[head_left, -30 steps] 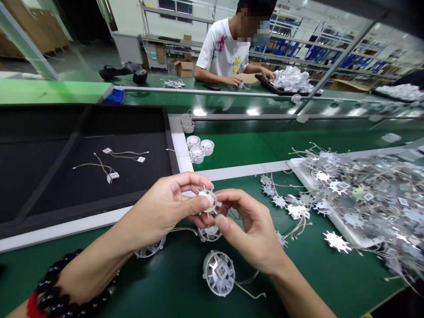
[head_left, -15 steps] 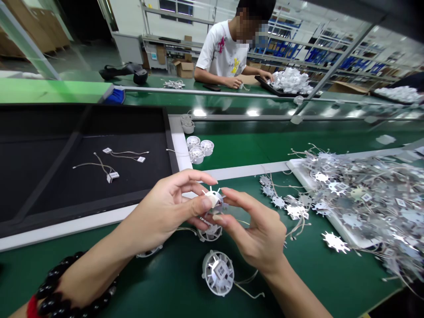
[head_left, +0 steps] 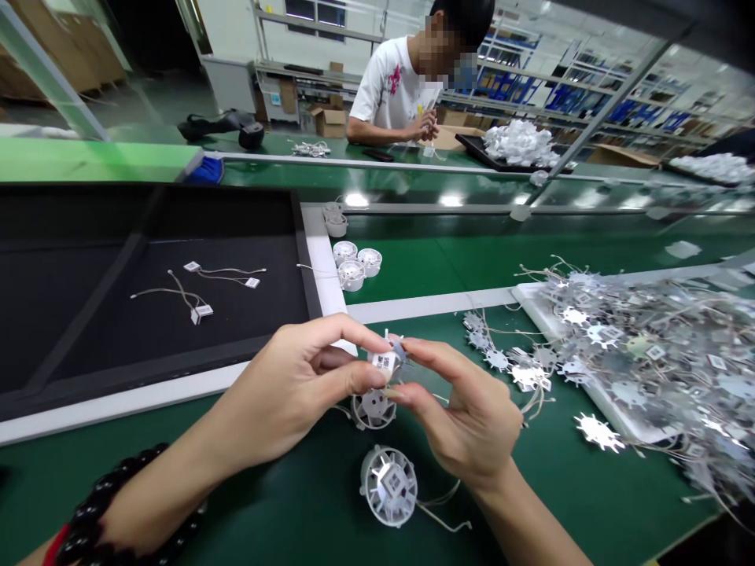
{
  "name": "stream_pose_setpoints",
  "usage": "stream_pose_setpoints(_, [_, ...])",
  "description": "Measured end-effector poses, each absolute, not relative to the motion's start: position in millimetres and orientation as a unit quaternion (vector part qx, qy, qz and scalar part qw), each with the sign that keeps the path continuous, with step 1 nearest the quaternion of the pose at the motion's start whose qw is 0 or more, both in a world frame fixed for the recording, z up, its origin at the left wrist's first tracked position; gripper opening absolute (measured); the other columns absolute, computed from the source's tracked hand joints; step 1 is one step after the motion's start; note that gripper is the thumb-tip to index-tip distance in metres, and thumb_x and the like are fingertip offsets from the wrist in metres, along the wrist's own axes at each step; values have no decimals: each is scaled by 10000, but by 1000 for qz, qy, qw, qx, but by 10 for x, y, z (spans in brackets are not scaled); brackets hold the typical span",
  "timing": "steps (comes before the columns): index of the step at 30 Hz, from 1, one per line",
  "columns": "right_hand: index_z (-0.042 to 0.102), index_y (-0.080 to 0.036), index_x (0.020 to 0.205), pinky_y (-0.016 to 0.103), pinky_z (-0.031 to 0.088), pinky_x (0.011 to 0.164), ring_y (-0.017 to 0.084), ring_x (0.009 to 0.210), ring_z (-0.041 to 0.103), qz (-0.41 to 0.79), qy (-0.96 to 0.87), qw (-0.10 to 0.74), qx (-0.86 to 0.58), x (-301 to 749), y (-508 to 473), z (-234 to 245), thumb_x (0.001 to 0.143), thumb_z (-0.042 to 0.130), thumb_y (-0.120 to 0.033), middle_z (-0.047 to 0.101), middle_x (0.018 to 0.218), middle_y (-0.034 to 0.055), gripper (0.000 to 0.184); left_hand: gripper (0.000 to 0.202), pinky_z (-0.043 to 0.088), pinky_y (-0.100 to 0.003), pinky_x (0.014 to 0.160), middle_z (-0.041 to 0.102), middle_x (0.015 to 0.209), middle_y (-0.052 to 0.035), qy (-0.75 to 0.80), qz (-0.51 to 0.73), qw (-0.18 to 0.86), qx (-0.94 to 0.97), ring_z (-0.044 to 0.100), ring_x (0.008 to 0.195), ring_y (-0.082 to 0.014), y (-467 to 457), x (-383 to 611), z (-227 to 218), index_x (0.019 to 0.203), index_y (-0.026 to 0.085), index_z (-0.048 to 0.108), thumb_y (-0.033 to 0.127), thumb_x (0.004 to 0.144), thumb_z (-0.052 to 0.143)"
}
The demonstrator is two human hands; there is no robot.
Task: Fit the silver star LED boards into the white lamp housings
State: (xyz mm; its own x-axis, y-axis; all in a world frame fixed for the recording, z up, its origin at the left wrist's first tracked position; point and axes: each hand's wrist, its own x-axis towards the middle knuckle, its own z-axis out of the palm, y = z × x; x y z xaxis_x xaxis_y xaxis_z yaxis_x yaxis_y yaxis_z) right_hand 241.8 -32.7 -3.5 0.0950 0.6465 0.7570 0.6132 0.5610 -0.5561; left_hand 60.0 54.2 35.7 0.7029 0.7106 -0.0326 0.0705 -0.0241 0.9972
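Head view of a green-matted assembly bench. The left hand (head_left: 300, 385) and right hand (head_left: 465, 417) are raised together just above the mat (head_left: 236, 487), and neither has released. The left thumb (head_left: 354, 378) and the right fingertips (head_left: 416, 354) pinch from either side on a small white finned plastic holder (head_left: 396, 351) bearing a QR-coded label (head_left: 383, 362). The holder sits between the hands, over a slotted white plastic cage (head_left: 373, 410) lying on the mat; whether the two touch cannot be determined. A second cage (head_left: 366, 479) lies nearer the person, with a metal star board (head_left: 386, 481) visible inside and a pale wire lead (head_left: 442, 515) trailing from it.

Progress, as judged from the layout: a few units appear assembled, including these cages and three white plastic cups (head_left: 352, 275) grouped beyond a white bench strip (head_left: 425, 306). Most of the material appears unworked. A dense tangle of wired star boards (head_left: 649, 346) fills a white tray (head_left: 613, 417), with a short row of boards (head_left: 495, 359) on the mat beside it. A black-framed tray (head_left: 76, 314) at left holds wired labels (head_left: 200, 313). Across the line, a co-worker (head_left: 392, 86) handles a small item beside a tray heaped with white parts (head_left: 519, 143).
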Motion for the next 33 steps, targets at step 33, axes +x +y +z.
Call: stream_pose_setpoints(33, [752, -222, 893, 224, 511, 484, 120, 573, 665, 151, -606, 597, -503, 2430, -328, 30, 892, 715, -113, 779, 766, -6, 115, 194, 679, -183, 586, 760, 834, 29, 240, 255, 814, 462, 804, 692, -168, 626, 658, 446, 939, 167, 732, 138, 821, 883])
